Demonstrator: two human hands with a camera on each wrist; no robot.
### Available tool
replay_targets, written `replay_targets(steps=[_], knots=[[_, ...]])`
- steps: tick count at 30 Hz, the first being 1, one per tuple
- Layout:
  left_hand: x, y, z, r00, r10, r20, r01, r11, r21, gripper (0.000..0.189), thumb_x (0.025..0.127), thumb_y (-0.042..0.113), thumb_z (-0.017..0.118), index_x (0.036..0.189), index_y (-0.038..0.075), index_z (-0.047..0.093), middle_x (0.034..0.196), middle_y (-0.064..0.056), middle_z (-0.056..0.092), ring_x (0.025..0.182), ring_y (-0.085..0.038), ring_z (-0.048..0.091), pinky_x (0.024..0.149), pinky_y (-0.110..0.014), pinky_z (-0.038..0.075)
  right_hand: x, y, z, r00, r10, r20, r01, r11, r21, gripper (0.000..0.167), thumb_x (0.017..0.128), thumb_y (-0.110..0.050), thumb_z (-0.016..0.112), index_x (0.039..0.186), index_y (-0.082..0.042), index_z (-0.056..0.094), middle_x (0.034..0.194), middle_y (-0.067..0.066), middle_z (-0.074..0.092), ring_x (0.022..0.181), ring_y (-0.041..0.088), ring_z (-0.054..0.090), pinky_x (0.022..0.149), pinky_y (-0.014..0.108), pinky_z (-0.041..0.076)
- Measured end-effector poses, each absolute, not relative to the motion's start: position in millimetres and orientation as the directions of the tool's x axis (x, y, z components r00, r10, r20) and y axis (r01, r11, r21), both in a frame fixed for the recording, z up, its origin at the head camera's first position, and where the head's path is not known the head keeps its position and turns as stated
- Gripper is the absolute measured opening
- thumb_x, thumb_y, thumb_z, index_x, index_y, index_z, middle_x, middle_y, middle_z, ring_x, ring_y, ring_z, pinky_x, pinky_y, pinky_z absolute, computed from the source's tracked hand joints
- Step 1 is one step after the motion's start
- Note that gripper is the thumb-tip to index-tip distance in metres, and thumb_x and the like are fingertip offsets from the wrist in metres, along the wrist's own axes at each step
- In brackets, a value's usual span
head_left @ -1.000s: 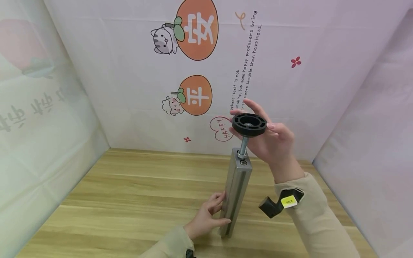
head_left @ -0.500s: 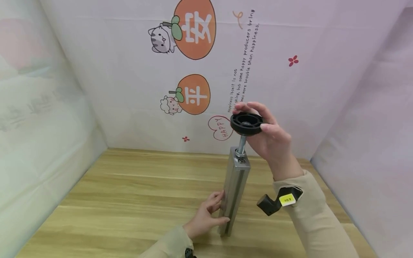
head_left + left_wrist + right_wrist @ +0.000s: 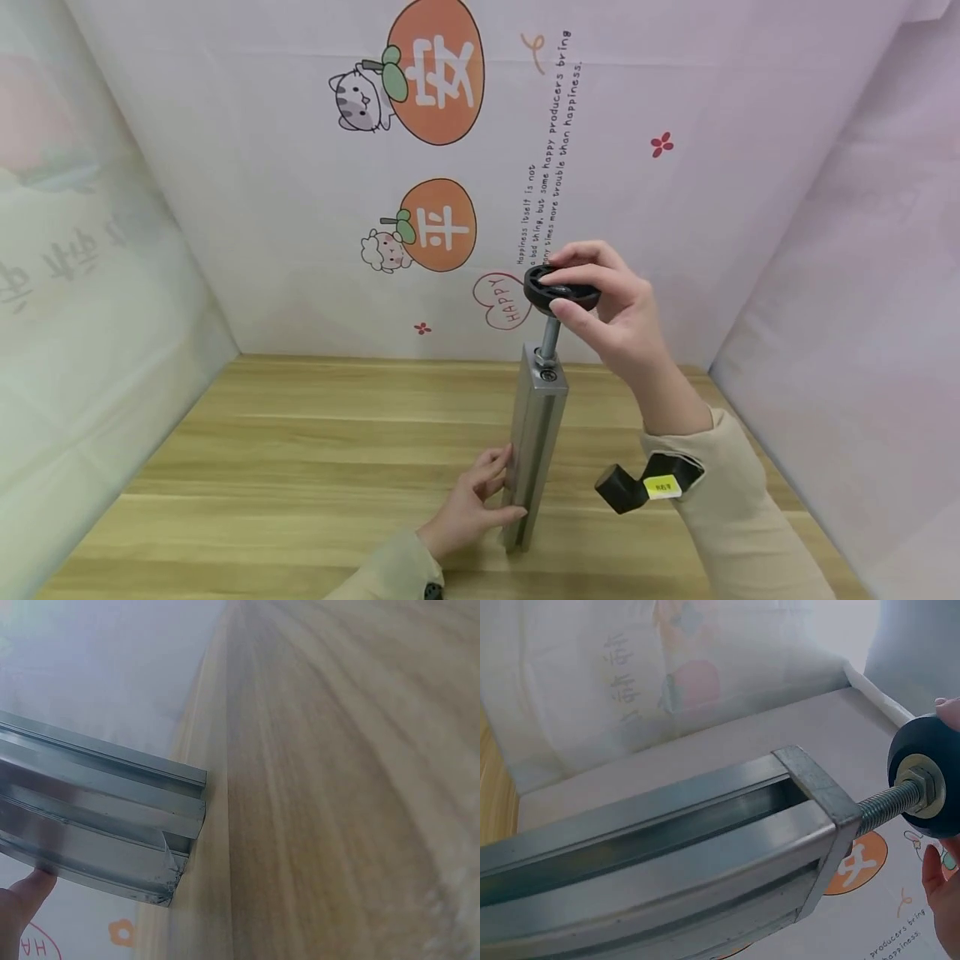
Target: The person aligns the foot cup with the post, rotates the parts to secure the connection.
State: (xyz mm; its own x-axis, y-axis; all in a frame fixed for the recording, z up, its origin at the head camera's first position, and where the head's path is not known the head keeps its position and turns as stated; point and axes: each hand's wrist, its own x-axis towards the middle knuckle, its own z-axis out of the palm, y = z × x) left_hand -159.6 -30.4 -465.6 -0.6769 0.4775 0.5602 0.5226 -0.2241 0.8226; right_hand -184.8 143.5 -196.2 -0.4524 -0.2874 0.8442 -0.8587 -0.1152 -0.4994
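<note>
An aluminium extrusion profile (image 3: 528, 467) stands on end on the wooden table, with its slots running lengthwise. My left hand (image 3: 467, 510) holds it low down, thumb on the near side and fingers on the far side. In the left wrist view, a fingertip (image 3: 39, 883) lies against the slotted metal (image 3: 97, 802) near its bottom end. A threaded rod (image 3: 551, 337) with a nut rises from the end plate and carries a black round levelling foot (image 3: 531, 293). My right hand (image 3: 621, 315) grips this foot, thumb at the near rim and fingers over the top and far side.
The wooden tabletop (image 3: 300, 467) ends at a white printed cloth backdrop (image 3: 645, 217) close behind the profile. Cloth walls stand at left (image 3: 97, 275) and right (image 3: 840, 333). A black wrist mount (image 3: 622, 487) juts from the right sleeve.
My right hand has gone from spread fingers beside the foot to fingers bent over its top. The left hand keeps its place on the profile. The view has shifted slightly.
</note>
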Motion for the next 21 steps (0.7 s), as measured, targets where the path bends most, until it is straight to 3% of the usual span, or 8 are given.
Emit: replay_targets(steps=[4,7,12,16,19,21], knots=[[-157.8,-30.4,-464.8,-0.688,0.480,0.545,0.512,-0.212,0.833,0.081,0.085,-0.003,0.066,0.148,0.010,0.018,0.134,-0.029,0.033,0.130,-0.004,0.036,0.108,-0.034,0.038,-181.9,141.6,-194.8,-0.398,-0.256,0.881,-0.917,0.092,-0.388,0.032,0.084,-0.033,0.072,0.092,-0.003,0.074,0.106,-0.008,0.058,0.104,0.016,0.048,0.079,0.017,0.049],[-156.6,-31.2,-463.8,-0.695,0.477,0.537,0.506,-0.205,0.837,0.081,0.084,-0.003,0.066,0.149,0.011,0.019,0.134,-0.029,0.034,0.130,-0.003,0.036,0.108,-0.035,0.038,-180.6,139.1,-193.0,-0.341,-0.236,0.910,-0.931,0.217,-0.292,0.044,0.083,-0.043,0.070,0.089,0.000,0.074,0.096,-0.001,0.062,0.096,0.011,0.046,0.074,0.016,0.045],[-158.0,-31.1,-464.9,-0.698,0.478,0.534,0.504,-0.201,0.840,0.081,0.084,-0.003,0.066,0.149,0.011,0.018,0.134,-0.029,0.033,0.129,-0.003,0.036,0.108,-0.035,0.038,-179.6,136.3,-190.9,-0.275,-0.218,0.936,-0.937,0.279,-0.210,0.052,0.085,-0.051,0.065,0.087,0.000,0.074,0.088,0.013,0.062,0.087,0.009,0.041,0.066,0.018,0.037],[-158.5,-30.9,-464.9,-0.708,0.480,0.518,0.492,-0.191,0.849,0.081,0.084,-0.002,0.066,0.149,0.010,0.018,0.136,-0.027,0.033,0.129,-0.004,0.037,0.108,-0.037,0.038,-180.6,138.5,-193.8,-0.332,-0.213,0.919,-0.942,0.128,-0.311,0.043,0.089,-0.047,0.061,0.096,-0.006,0.074,0.101,0.008,0.059,0.098,0.014,0.045,0.078,0.018,0.043],[-157.7,-31.2,-463.9,-0.719,0.481,0.501,0.480,-0.178,0.859,0.081,0.085,-0.001,0.067,0.149,0.011,0.018,0.137,-0.026,0.033,0.128,-0.002,0.037,0.109,-0.038,0.038,-184.7,140.3,-198.3,-0.427,-0.197,0.882,-0.879,-0.136,-0.456,0.032,0.093,-0.038,0.057,0.108,-0.013,0.070,0.112,0.003,0.056,0.105,0.016,0.047,0.086,0.021,0.045],[-157.6,-31.2,-463.9,-0.719,0.481,0.502,0.479,-0.181,0.859,0.081,0.085,-0.001,0.067,0.149,0.011,0.018,0.137,-0.026,0.033,0.128,-0.002,0.037,0.109,-0.039,0.038,-190.1,141.3,-201.0,-0.478,-0.249,0.842,-0.769,-0.345,-0.539,0.031,0.094,-0.031,0.051,0.118,-0.015,0.063,0.116,0.003,0.054,0.106,0.017,0.049,0.093,0.025,0.044]])
